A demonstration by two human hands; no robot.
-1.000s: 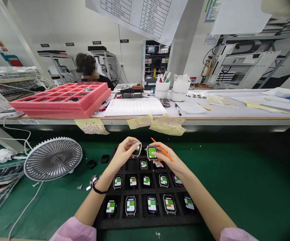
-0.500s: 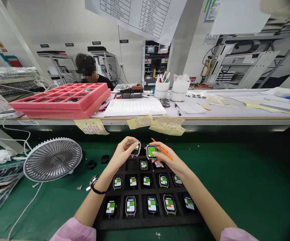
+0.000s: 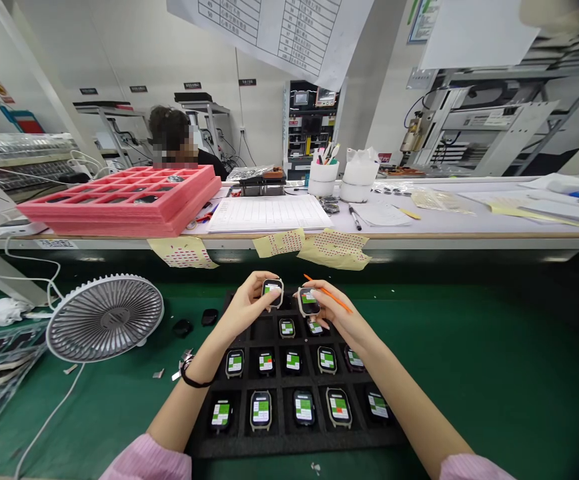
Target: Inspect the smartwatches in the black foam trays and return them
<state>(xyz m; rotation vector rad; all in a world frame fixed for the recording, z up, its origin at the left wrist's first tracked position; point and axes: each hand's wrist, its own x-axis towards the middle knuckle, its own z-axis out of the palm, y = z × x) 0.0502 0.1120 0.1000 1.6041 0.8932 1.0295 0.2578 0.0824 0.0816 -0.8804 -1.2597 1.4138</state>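
Left hand [image 3: 245, 303]: grasps a pale watch [image 3: 270, 287], thumb over its screen.
Right hand [image 3: 337, 315]: grasps a second watch [image 3: 307, 302], thumb at its screen; an orange stick [image 3: 327, 293] lies along the fingers, probably tucked there to stay ready.
Angle: both screens face up, likely for reading and touching.
Tray [image 3: 297, 445]: under the hands; compartments keep other watches [image 3: 303, 407] apart, faces visible.

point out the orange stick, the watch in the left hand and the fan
Orange stick [image 3: 337, 301]: head view, on its shaft.
Watch [image 3: 272, 287] in the left hand [image 3: 246, 304]: head view, on its screen.
Fan [image 3: 116, 319]: head view, on its central hub.
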